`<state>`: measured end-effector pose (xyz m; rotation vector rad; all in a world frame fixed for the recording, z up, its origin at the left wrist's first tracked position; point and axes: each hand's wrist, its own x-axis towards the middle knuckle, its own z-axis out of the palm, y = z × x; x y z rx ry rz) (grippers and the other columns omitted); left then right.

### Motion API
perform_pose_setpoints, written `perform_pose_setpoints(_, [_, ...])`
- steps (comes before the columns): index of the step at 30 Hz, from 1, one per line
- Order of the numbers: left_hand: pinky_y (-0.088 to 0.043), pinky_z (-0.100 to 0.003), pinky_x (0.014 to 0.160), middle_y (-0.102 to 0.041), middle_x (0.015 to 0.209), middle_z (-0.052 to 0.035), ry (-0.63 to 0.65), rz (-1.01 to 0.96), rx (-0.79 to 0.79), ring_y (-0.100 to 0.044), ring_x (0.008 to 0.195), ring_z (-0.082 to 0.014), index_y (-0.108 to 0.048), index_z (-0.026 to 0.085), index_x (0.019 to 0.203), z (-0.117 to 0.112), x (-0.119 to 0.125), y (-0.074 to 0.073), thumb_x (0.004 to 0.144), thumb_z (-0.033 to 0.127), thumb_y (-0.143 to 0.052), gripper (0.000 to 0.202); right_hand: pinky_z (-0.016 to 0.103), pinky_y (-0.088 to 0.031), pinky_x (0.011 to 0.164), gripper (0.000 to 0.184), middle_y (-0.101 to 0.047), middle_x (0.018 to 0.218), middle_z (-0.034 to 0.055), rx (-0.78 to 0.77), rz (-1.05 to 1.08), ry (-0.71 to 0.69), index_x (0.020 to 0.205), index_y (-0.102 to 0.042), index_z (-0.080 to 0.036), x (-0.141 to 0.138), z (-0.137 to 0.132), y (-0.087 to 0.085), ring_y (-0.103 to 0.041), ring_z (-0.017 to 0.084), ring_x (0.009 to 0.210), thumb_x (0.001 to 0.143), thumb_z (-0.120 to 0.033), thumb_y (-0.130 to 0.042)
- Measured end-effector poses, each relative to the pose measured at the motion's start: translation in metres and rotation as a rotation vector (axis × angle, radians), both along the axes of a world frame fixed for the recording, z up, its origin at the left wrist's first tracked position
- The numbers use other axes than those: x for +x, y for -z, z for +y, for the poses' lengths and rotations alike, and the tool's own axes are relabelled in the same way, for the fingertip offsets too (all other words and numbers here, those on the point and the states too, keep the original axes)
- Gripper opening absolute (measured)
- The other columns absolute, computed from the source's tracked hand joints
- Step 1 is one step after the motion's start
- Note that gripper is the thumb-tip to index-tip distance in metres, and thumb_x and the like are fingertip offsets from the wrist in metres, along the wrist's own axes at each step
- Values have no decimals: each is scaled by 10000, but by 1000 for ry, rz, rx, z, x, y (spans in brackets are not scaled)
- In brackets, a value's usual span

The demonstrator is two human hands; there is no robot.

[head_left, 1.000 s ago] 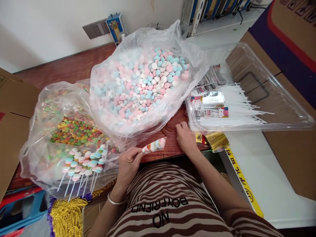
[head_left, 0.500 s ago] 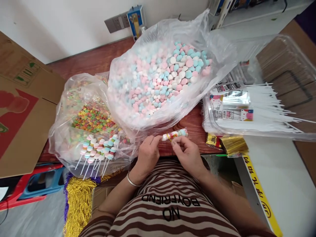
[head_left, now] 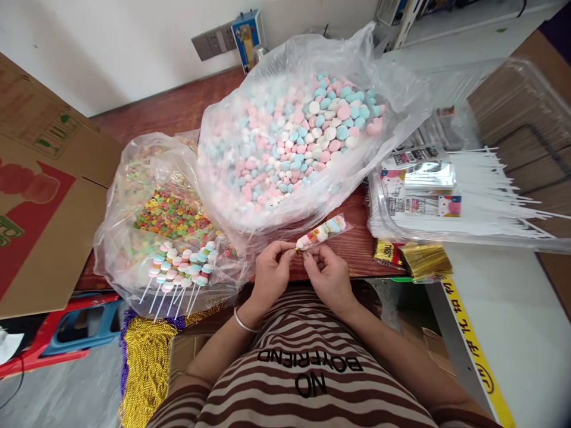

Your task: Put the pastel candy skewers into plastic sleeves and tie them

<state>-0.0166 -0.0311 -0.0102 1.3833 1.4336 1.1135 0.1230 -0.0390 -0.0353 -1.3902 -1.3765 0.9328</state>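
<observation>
A clear-wrapped candy skewer [head_left: 322, 232] of pastel pink, white and blue pieces, with brightly coloured ones among them, lies slanted over the table's front edge. A thin gold twist tie [head_left: 297, 248] shows at its lower end. My left hand [head_left: 273, 270] pinches that gathered end between thumb and fingers, hiding the stick. My right hand [head_left: 329, 274] is closed beside it, thumb and forefinger pinched at the tie; the exact grip is partly hidden. Several unwrapped candy skewers [head_left: 181, 267] on white sticks rest on a plastic bag to the left.
A large clear bag of pastel candies [head_left: 307, 142] stands behind my hands, beside a bag of coloured rings [head_left: 172, 215]. At right are a clear tray of white sticks [head_left: 482, 202] and gold twist ties [head_left: 426, 261]. A cardboard box [head_left: 66, 196] stands left.
The wrapped skewer has turned, its far end now tilted up and away. My right hand has moved slightly in and down; the gold tie now sits closer to my left fingers.
</observation>
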Motion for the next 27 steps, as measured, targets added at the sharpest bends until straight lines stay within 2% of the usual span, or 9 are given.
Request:
perform_pose_setpoints(3, [-363, -207, 507, -566, 668, 30, -4, -550, -312, -418, 525, -66, -696, 153, 861, 4, 9, 2, 793, 356, -788, 234, 257, -440, 559, 125, -663, 705, -2, 29, -4, 5, 861, -591, -206, 0, 6, 6, -580, 143, 590, 925, -312, -570])
perform_pose_setpoints(5, [-280, -175, 456, -499, 637, 52, -11, -778, -422, -329, 499, -35, -668, 135, 819, 6, 13, 3, 705, 373, -866, 329, 259, -462, 573, 131, -675, 741, 10, 43, 14, -30, 883, -590, -204, 3, 10, 7, -609, 151, 626, 941, -316, -557])
perform_pose_setpoints(10, [-223, -148, 432, -477, 625, 60, -37, -861, -464, -292, 500, -20, -659, 119, 842, 8, 17, 1, 654, 350, -914, 392, 279, -511, 636, 203, -670, 816, 26, 20, 115, -164, 934, -635, -191, 12, 17, -3, -627, 159, 688, 973, -363, -534])
perform_pose_setpoints(14, [-249, -160, 443, -504, 622, 57, -30, -749, -378, -345, 491, -30, -649, 131, 862, 6, 14, 3, 728, 411, -858, 374, 271, -498, 574, 340, -655, 760, 16, -181, 271, -281, 971, -675, -183, 16, 17, -13, -590, 145, 610, 999, -469, -495])
perform_pose_setpoints(19, [-342, -185, 503, -574, 697, 43, 45, -475, -238, -430, 526, -54, -650, 166, 943, 0, 8, 11, 900, 412, -701, 255, 284, -499, 540, 362, -638, 675, -1, -357, 415, -349, 984, -697, -180, 15, 16, -13, -585, 161, 581, 910, -525, -617])
perform_pose_setpoints(21, [-371, -195, 521, -595, 725, 37, 68, -355, -190, -446, 538, -66, -647, 177, 975, -2, 7, 13, 947, 390, -641, 215, 304, -519, 593, 284, -664, 717, 11, -298, 324, -328, 981, -703, -185, 15, 16, -11, -611, 175, 627, 909, -450, -633])
perform_pose_setpoints(23, [-429, -212, 576, -633, 775, 17, 74, -192, -93, -519, 604, -94, -644, 183, 990, -2, 5, 14, 980, 344, -586, 171, 337, -535, 707, 177, -711, 838, 50, -123, 136, -288, 960, -703, -191, 16, 16, -9, -657, 208, 761, 934, -329, -595])
perform_pose_setpoints(25, [-500, -247, 698, -684, 879, -21, 87, 43, 88, -613, 748, -134, -645, 185, 1017, -3, 3, 16, 997, 264, -541, 132, 359, -525, 804, 162, -728, 948, 86, 61, -45, -257, 949, -693, -193, 17, 16, -8, -673, 235, 893, 947, -212, -532])
perform_pose_setpoints(27, [-529, -290, 806, -706, 973, -63, 120, 323, 303, -654, 878, -170, -639, 177, 1084, -3, 1, 20, 1000, 184, -496, 165, 369, -517, 832, 192, -723, 986, 108, 159, -159, -276, 963, -678, -188, 18, 16, -8, -674, 248, 936, 948, -148, -490])
